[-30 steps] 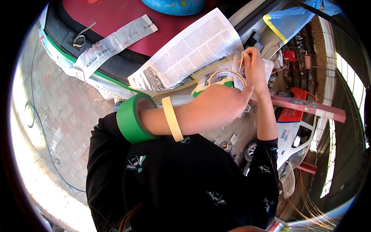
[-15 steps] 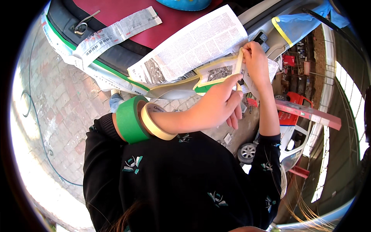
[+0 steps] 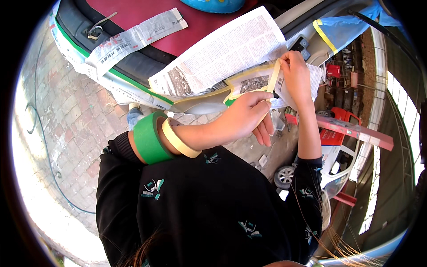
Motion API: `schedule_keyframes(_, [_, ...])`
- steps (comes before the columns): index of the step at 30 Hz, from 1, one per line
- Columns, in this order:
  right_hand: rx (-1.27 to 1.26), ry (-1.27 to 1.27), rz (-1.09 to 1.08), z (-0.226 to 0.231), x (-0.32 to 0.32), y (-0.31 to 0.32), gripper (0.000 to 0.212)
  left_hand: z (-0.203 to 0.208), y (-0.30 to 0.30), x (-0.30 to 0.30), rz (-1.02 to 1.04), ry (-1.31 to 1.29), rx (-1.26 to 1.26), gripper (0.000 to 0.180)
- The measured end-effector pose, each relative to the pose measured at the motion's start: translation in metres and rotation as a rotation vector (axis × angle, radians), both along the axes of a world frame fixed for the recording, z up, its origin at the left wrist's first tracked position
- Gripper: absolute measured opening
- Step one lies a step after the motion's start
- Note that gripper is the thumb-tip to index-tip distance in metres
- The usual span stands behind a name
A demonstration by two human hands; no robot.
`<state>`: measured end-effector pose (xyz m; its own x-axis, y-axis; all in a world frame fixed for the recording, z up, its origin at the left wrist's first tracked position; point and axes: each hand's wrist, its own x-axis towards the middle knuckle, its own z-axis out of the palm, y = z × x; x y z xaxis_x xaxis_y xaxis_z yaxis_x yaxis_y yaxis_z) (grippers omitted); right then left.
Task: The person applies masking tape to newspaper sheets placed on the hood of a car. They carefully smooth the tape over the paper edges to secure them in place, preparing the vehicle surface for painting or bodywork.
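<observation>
A pale yellow strip of masking tape (image 3: 274, 79) runs taut between my two hands. My right hand (image 3: 296, 79) pinches its upper end beside newspaper at the car's edge. Lower down, my left hand (image 3: 247, 111) has thumb and forefinger closed on the other end, its remaining fingers hanging loose. Around my left wrist sit a wide green tape roll (image 3: 152, 141) and a narrower cream masking tape roll (image 3: 172, 141). Just beyond my hands, a newspaper piece with a photo (image 3: 254, 83) is edged with yellow tape. A large newspaper sheet (image 3: 227, 49) lies over the car's rear opening.
Another newspaper strip (image 3: 140, 42) lies across the black trim (image 3: 75, 29) at left. Blue film (image 3: 344, 35) with yellow tape covers bodywork at upper right. A red beam (image 3: 360, 132) and a red-and-white vehicle (image 3: 340, 153) stand to the right. A hose (image 3: 43, 142) crosses the paving.
My left hand has drawn slightly back to the left and down, and more of the tape strip shows between my hands. The right hand has shifted only a little.
</observation>
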<state>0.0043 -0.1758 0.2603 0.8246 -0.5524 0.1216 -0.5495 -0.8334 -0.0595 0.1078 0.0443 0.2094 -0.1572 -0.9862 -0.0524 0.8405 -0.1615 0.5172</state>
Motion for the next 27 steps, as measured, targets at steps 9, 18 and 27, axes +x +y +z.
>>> schedule_keyframes(9, [-0.068, 0.054, 0.061, 0.002, 0.003, 0.003, 0.011, -0.001, -0.004, -0.005, 0.048, 0.040, 0.060, 0.047])
schedule_keyframes(18, [-0.043, 0.044, 0.051, 0.006, 0.005, 0.008, 0.010, 0.008, 0.002, -0.002, 0.114, 0.185, 0.000, 0.043])
schedule_keyframes(27, [-0.035, 0.079, 0.052, 0.006, 0.004, 0.010, 0.011, 0.007, -0.004, -0.015, 0.087, 0.271, 0.012, 0.043])
